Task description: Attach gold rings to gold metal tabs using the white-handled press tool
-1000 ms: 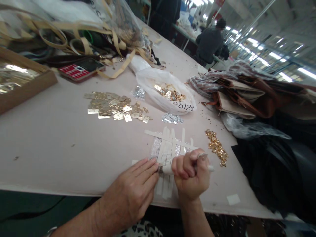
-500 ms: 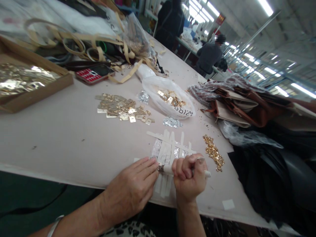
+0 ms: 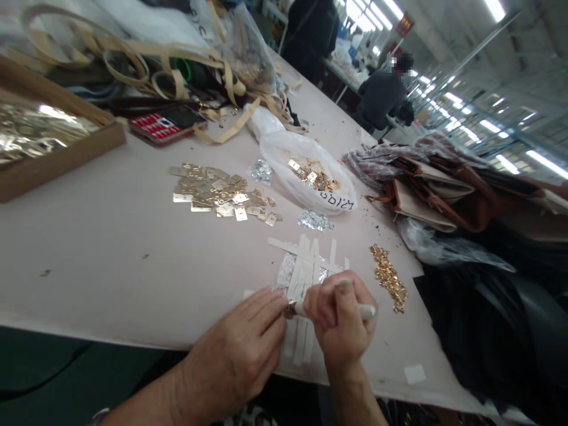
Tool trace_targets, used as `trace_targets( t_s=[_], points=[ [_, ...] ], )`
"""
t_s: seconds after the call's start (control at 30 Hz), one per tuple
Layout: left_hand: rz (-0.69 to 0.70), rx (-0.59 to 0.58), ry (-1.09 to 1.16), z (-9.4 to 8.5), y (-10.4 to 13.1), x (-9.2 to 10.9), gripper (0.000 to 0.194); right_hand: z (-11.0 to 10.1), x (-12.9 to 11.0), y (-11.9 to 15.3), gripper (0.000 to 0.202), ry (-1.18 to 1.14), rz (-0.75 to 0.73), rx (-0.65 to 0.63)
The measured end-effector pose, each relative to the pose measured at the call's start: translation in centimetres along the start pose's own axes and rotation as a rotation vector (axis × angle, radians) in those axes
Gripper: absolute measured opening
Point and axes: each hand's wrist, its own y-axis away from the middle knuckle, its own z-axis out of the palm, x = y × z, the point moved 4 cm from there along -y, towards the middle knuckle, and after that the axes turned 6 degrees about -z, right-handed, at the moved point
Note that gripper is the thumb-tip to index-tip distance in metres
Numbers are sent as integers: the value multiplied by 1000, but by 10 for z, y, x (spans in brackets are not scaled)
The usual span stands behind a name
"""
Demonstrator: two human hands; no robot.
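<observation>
My right hand (image 3: pixel 341 310) is wrapped round a white-handled tool (image 3: pixel 367 311), its thumb over the top end. The tool lies tilted low over the table, its tip pointing left. Its exact kind is unclear. At that tip a small metallic piece (image 3: pixel 291 307) shows beside the fingertips of my left hand (image 3: pixel 251 340). The left fingers are pressed together, and whatever they pinch is mostly hidden. Under and behind both hands lies a pad of clear plastic crossed with pale tape strips (image 3: pixel 304 266).
Flat gold plates (image 3: pixel 210 189) lie heaped at left. Silver bits (image 3: pixel 315 220) sit near a white plastic bag (image 3: pixel 284 157) of metal parts. Small gold fittings (image 3: pixel 387 275) lie at right, beside black sheets (image 3: pixel 479 331) and brown bags (image 3: pixel 470 195). A cardboard box (image 3: pixel 66 163) stands far left.
The view has shifted slightly. My right hand has tipped a little, and the tool's back end shows more to the front. Both hands keep their hold at the same spot.
</observation>
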Motion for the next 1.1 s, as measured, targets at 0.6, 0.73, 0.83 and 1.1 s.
trace_targets(
  t_s=[0.6,0.73,0.83,1.1],
  points=[
    [147,-219,-126,-5,-38,-1,32,-25,-9,-2,25,-206,-21,114],
    [218,-313,-195,0,-51,-6,24,-36,-15,9,26,-203,-20,152],
    [235,-317,-266,-2,-52,-7,11,-44,-12,16,25,-201,-16,190],
    [194,-124,-318,-8,-24,14,15,-55,-1,22,25,-198,-36,329]
  ],
)
